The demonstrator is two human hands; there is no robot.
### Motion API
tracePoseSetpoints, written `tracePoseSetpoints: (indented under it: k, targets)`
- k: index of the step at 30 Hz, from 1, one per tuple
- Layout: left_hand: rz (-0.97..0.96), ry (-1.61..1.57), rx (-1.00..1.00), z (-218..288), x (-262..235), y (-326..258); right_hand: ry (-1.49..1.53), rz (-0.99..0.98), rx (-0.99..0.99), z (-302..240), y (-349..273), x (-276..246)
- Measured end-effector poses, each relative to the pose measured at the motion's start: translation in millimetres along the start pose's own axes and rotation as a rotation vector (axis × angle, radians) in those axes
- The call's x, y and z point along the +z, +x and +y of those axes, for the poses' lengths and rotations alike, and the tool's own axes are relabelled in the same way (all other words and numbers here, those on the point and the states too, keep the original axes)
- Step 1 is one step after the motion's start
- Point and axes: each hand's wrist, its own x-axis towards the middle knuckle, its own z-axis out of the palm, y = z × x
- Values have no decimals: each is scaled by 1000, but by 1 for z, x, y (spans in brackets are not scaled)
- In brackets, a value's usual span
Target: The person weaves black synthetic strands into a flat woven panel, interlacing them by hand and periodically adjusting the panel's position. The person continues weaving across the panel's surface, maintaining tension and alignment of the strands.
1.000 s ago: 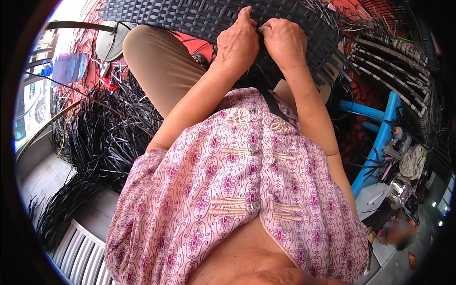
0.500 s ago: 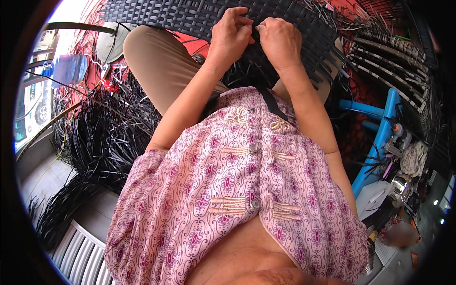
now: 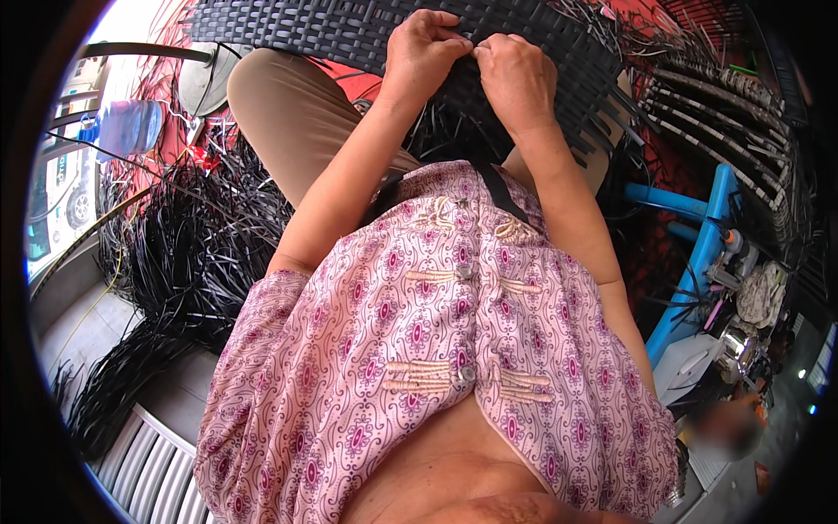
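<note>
Black woven plastic-strip panel [image 3: 349,31]: mostly woven, loose ends left at your right edge.
Left hand [image 3: 422,48]: grip pinched on strand.
Right hand [image 3: 517,74]: same.

Woven black panel [image 3: 349,31] held at its near edge, with loose strand ends.

The panel is a flat, dark grey-black sheet of interlaced flat strips in a tight basket weave, lying across the person's lap at the top of the view. Its near edge is unfinished: loose black strips [image 3: 602,83] splay outward at the right side and hang below the edge. Both hands pinch the weave at mid-edge, side by side.
</note>
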Motion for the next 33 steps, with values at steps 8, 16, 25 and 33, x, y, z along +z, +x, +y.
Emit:
tracePoseSetpoints:
  k: [8,16,25,33]
  targets:
    - [24,-159,-73,-7,-2,0,77,30,28,-11,-10,-13]
    - [8,-215,-54,-4,-3,-3,167,4,-61,-1,-1,-9]
    - [144,-260,10,-24,-46,8,196,99,-267,2,-9,-11]
    - [133,-410,104,71,-86,-10,667,102,-236,-29,21,-20]
